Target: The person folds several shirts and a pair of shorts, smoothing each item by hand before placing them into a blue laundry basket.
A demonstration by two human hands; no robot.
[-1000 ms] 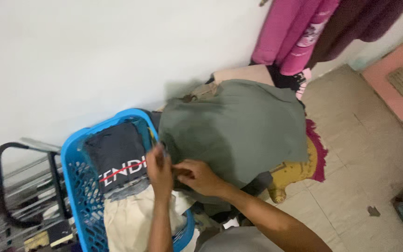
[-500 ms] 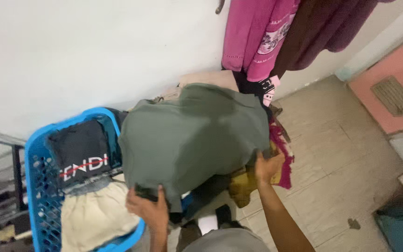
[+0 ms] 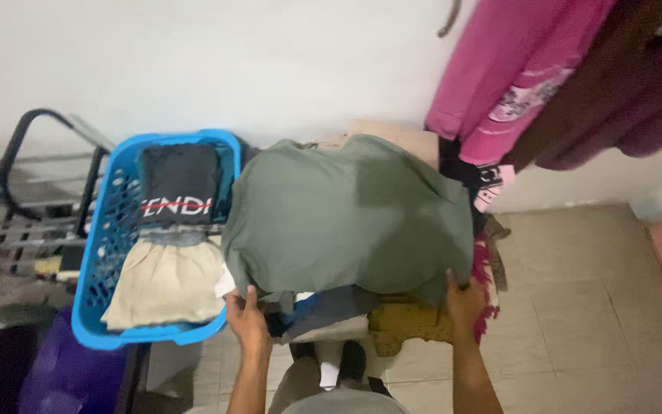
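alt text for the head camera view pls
Two bare hands, left hand and right hand, grip the near corners of an olive green garment spread over a clothes pile, beside a blue laundry basket holding folded clothes.

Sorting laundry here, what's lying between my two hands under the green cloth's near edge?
In the head view, between the left hand and right hand: dark blue clothing and a mustard garment, below the green cloth.

This looks like a home, probably a laundry corner of a room. A blue plastic laundry basket (image 3: 109, 253) at nine o'clock holds folded clothes, a heap of garments (image 3: 354, 215) sits at the centre, pink and maroon clothes (image 3: 515, 69) hang at two o'clock against a plain white wall (image 3: 231, 61), and beige floor tiles (image 3: 576, 307) spread at four o'clock.
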